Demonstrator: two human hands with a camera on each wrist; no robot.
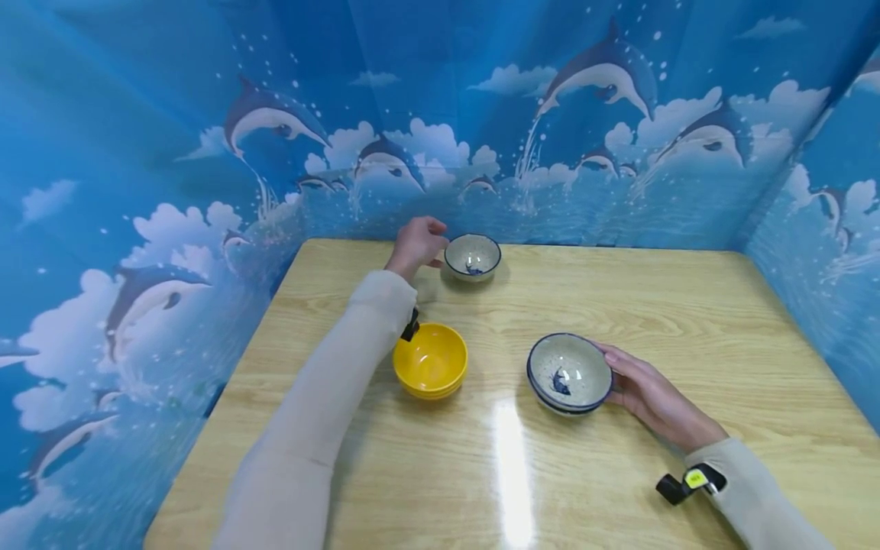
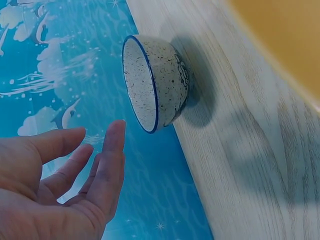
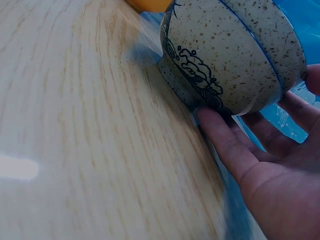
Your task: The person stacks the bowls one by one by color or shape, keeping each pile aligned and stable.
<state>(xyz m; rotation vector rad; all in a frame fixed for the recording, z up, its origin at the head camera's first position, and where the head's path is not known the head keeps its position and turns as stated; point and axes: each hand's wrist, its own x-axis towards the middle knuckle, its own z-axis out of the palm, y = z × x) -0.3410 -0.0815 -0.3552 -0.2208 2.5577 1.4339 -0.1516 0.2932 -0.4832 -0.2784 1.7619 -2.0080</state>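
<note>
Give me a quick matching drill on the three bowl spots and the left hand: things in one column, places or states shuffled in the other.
Things:
1. yellow bowls
2. far bowl
3. near bowl
4. left hand

Places or states:
A. touched by the right hand
B. open, just short of the far bowl
C. stacked beside the left forearm
D. by the table back edge

Pairs: 1-C, 2-D, 3-A, 4-B

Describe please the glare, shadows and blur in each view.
Head view: a bright glare streak on the table in front of the speckled bowls; edges bend from the wide lens. Left wrist view: the far bowl casts a soft shadow; the yellow bowl is blurred. Right wrist view: a pale glare patch at the left.
</note>
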